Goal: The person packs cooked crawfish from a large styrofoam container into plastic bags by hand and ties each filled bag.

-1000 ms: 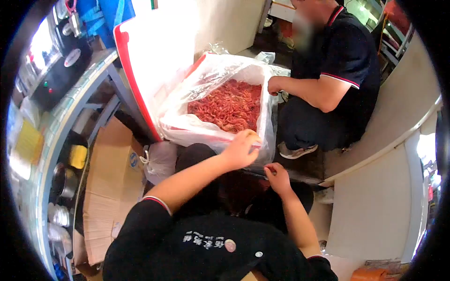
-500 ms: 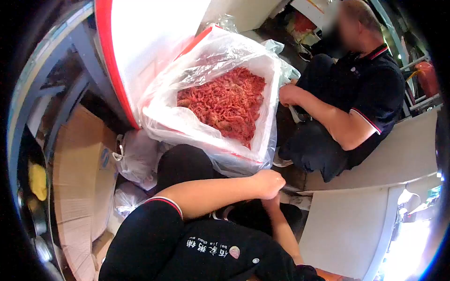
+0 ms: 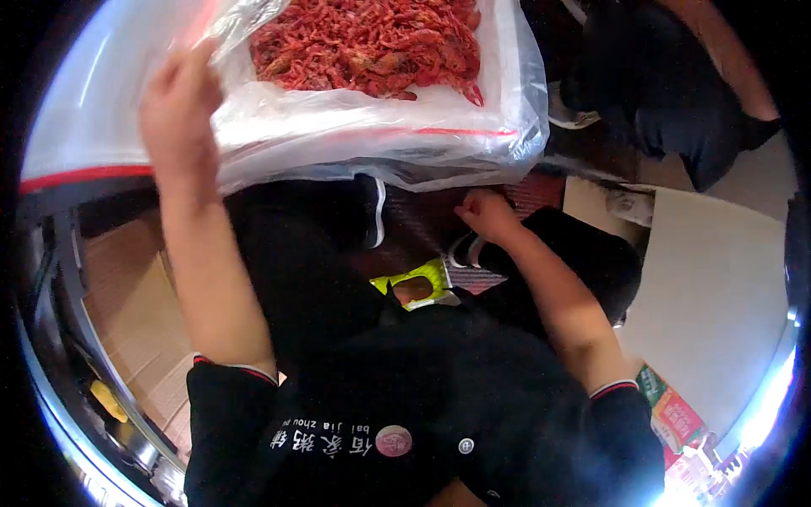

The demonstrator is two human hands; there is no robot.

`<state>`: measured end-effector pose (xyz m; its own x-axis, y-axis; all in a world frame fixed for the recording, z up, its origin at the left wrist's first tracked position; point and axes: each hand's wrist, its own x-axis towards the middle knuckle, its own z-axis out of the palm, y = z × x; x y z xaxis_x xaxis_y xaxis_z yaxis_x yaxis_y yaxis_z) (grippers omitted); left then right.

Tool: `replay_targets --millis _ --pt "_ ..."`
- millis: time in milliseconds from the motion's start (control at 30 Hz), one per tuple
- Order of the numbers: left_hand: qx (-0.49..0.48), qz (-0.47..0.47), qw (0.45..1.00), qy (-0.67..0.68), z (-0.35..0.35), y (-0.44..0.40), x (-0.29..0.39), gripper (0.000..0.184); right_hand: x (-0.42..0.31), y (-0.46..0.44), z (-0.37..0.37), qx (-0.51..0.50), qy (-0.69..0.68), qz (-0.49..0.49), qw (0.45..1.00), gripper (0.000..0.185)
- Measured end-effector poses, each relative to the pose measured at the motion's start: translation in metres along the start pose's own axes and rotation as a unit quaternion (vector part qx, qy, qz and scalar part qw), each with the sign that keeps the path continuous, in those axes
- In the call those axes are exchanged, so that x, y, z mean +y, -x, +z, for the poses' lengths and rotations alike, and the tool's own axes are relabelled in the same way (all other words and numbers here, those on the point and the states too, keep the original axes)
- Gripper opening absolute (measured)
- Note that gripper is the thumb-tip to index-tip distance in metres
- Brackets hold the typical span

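Observation:
A white foam box (image 3: 507,76), lined with clear plastic, holds a heap of red crayfish (image 3: 372,46). My left hand (image 3: 182,110), blurred by motion, is raised at the box's left side. Its fingers are closed on the edge of the clear plastic liner (image 3: 245,34). My right hand (image 3: 490,215) hangs low in front of the box, over the floor near my knee. Its fingers are curled in, and whatever they may hold is hidden. The far part of the box lies outside the view.
On the floor between my legs lies a yellow-green packet (image 3: 435,275) with an oval opening. Cardboard (image 3: 127,287) leans at the left. A pale panel (image 3: 710,262) stands at the right. Another person's dark-clothed leg (image 3: 676,93) is close by at the upper right.
My hands have parted: the left has swung up and left to the plastic, while the right stays low. The view has tilted down, so the box sits higher in the picture.

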<state>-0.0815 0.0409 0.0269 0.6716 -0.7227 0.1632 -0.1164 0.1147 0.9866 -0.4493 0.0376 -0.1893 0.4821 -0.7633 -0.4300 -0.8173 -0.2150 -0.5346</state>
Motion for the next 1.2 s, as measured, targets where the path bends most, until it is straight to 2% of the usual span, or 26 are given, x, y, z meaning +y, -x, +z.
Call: replay_targets --millis 33,67,133,167,200,233,267,300,333,367,400,433,667,867,933,1067,1200 --pt "0.029 -0.037 0.998 0.035 -0.003 -0.009 -0.002 0.023 0.012 -0.014 0.013 -0.034 0.03 -0.049 0.998 0.029" --pt "0.024 -0.031 0.997 0.062 -0.01 -0.016 -0.009 0.024 0.024 -0.025 0.029 -0.045 0.016 -0.044 0.998 0.029" --pt "0.003 -0.041 0.994 0.103 -0.026 -0.012 -0.002 0.025 0.022 -0.036 0.051 -0.004 0.025 -0.062 0.998 0.028" --pt "0.048 -0.044 0.994 0.09 -0.022 -0.009 0.003 0.028 0.017 -0.041 0.046 -0.098 0.024 -0.03 0.994 0.036" --pt "0.045 -0.045 0.994 0.086 -0.019 -0.005 0.0 0.028 0.024 -0.055 0.066 -0.099 0.019 -0.03 0.994 0.036" --pt "0.043 -0.018 0.998 0.044 -0.016 -0.002 -0.002 0.03 0.041 -0.072 0.099 0.041 0.129 -0.149 0.98 0.037" --pt "0.044 0.013 0.999 0.008 -0.017 -0.001 -0.002 0.031 0.046 -0.088 0.118 0.182 0.24 -0.261 0.917 0.039" --pt "0.022 0.007 1.0 0.019 -0.017 -0.002 -0.007 0.033 0.039 -0.097 0.117 0.229 0.279 -0.298 0.884 0.038" --pt "0.025 0.011 0.999 0.018 -0.018 -0.004 -0.011 0.033 0.037 -0.105 0.111 0.151 0.249 -0.25 0.923 0.038" --pt "-0.025 0.012 1.0 0.012 -0.021 -0.006 -0.015 0.031 0.035 -0.109 0.106 0.064 0.219 -0.188 0.955 0.038" --pt "-0.075 0.013 0.997 0.007 -0.023 -0.009 -0.016 0.03 0.032 -0.11 0.101 0.008 0.199 -0.144 0.969 0.037" --pt "-0.06 0.016 0.998 0.008 -0.013 -0.005 -0.013 0.033 0.031 -0.112 0.095 -0.024 0.194 -0.124 0.973 0.037" --pt "-0.067 -0.031 0.985 -0.156 0.005 0.001 -0.027 0.031 0.029 -0.133 0.055 -0.109 0.258 -0.129 0.951 0.034" --pt "-0.071 -0.061 0.981 -0.17 0.011 0.005 -0.024 0.033 0.031 -0.134 0.036 -0.15 0.279 -0.145 0.937 0.031" --pt "-0.087 -0.044 0.979 -0.18 0.013 0.007 -0.024 0.033 0.025 -0.132 0.024 -0.162 0.292 -0.158 0.929 0.03" --pt "-0.096 -0.037 0.981 -0.165 0.019 0.009 -0.02 0.033 -0.006 -0.129 -0.019 -0.176 0.326 -0.214 0.904 0.029" --pt "-0.113 -0.038 0.981 -0.153 0.025 0.011 -0.017 0.032 -0.071 -0.128 -0.095 -0.176 0.387 -0.307 0.852 0.028"
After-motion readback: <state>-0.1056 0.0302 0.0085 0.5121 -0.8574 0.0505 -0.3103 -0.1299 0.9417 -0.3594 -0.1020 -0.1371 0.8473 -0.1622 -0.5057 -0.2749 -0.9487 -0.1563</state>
